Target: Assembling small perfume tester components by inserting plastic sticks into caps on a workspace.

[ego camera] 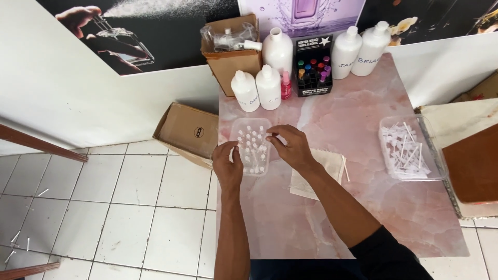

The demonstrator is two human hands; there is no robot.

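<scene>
A clear plastic tray (248, 124) holding several small white caps lies near the left edge of the pink marble table (358, 135). My left hand (227, 165) rests at the tray's near left corner, thumb against its rim. My right hand (290, 147) hovers over the tray's right side, its fingertips pinched together above the caps; whether a cap is between them is too small to tell.
A second clear tray (438, 166) with white spray tubes sits at the right. White bottles (268, 87), a black box of coloured vials (313, 66) and an open cardboard box (233, 57) stand at the back. A cloth (319, 176) lies under my right forearm. Another cardboard box (187, 132) lies on the tiled floor.
</scene>
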